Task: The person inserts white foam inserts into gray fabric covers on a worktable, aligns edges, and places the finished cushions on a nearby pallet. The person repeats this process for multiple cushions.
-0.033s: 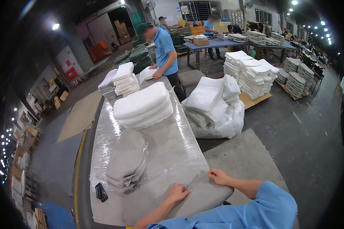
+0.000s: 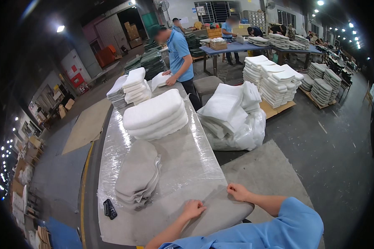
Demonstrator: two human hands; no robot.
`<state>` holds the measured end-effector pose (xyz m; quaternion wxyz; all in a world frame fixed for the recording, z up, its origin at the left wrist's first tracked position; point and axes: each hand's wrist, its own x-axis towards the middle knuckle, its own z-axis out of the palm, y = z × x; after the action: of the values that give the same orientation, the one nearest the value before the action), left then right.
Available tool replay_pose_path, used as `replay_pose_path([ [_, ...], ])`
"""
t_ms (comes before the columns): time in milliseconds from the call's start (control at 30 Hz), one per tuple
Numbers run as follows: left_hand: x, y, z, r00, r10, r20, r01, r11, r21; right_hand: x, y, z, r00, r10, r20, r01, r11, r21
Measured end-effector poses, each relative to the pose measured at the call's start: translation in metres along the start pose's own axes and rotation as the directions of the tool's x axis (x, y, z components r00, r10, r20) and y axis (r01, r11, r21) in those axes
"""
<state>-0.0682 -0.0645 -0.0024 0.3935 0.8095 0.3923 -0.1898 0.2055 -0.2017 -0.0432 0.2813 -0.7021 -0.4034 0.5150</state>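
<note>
A grey fabric-covered pad (image 2: 220,212) with a rounded end lies at the near edge of the table, against my blue shirt. My left hand (image 2: 193,209) rests at its left side, fingers curled and thumb and fingertips drawn together at the fabric's edge. At the far right edge of the pad, my right hand (image 2: 237,192) is closed in a pinch on the fabric. Whatever lies under the fingertips is too small to see. Left of my left hand, a stack of grey fabric pieces (image 2: 137,172) with wavy edges lies on the table.
Thick white pads (image 2: 156,116) are stacked farther up the plastic-covered table (image 2: 191,166). A small black object (image 2: 109,209) sits at its left edge. A co-worker (image 2: 178,54) handles a white piece at the far end. A bag of white padding (image 2: 237,124) stands on the right.
The fingers of my left hand have curled in slightly. My right hand and the pad stay almost where they were.
</note>
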Motion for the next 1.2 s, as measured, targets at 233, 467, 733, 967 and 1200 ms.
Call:
replay_pose_path([
  [233,0.079,0.047,-0.083,0.916,0.138,-0.378,-0.215,0.962,-0.171,0.079,-0.068,-0.098,0.999,0.006,0.054,0.022,0.862,-0.506],
  [467,0.062,0.005,-0.088,0.993,-0.035,-0.111,0.034,0.999,-0.009,0.120,-0.082,-0.075,0.988,0.139,-0.070,-0.154,0.805,-0.573],
  [733,0.072,-0.007,-0.056,0.905,-0.145,-0.399,0.126,0.989,-0.073,0.119,-0.089,-0.058,0.987,0.054,-0.149,-0.131,0.806,-0.577],
  [967,0.075,0.000,-0.057,0.882,-0.108,-0.458,0.100,0.994,-0.041,0.121,-0.073,-0.055,0.951,-0.154,-0.267,-0.016,0.841,-0.541],
  [1200,0.058,-0.021,-0.071,0.931,-0.056,-0.360,0.067,0.998,0.018,0.120,-0.094,-0.062,0.976,-0.139,-0.167,0.001,0.773,-0.634],
])
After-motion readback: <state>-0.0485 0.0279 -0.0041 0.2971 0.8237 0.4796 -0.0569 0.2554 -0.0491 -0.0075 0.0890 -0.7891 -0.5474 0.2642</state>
